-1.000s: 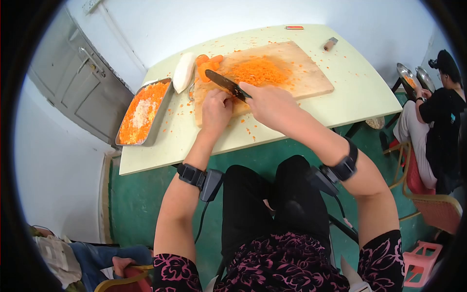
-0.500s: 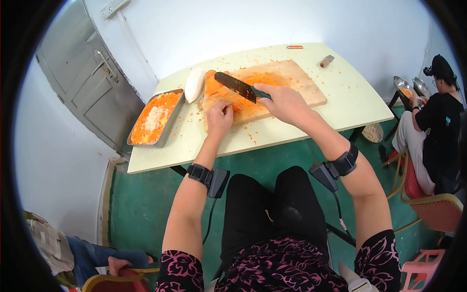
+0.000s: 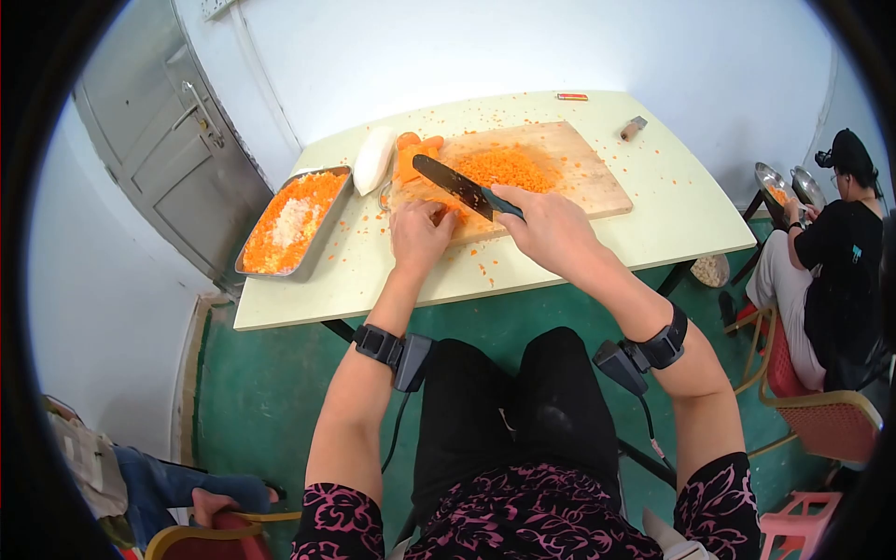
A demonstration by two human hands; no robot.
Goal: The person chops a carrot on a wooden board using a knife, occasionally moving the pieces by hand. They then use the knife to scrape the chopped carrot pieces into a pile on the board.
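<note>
My right hand (image 3: 546,224) is closed round the handle of a dark-bladed knife (image 3: 453,188), its blade angled up to the left over the wooden cutting board (image 3: 593,177). At the board's near left part, my left hand (image 3: 422,231) has its fingers curled over orange carrot pieces, beside the blade. Chopped carrot (image 3: 504,168) lies in a heap behind the knife. Larger carrot pieces (image 3: 411,154) are at the board's left corner, next to a peeled white radish (image 3: 374,161).
A metal tray (image 3: 295,224) of chopped orange and white food stands at the table's left. A peeler-like tool (image 3: 634,129) and a small red item (image 3: 571,97) lie at the back. Another person (image 3: 845,252) sits at the right with bowls; part of a person (image 3: 177,490) shows lower left.
My left hand has spread its fingers a little over the carrot pieces. My right hand and the knife have shifted slightly down, uncovering more chopped carrot. The view has tilted slightly.
</note>
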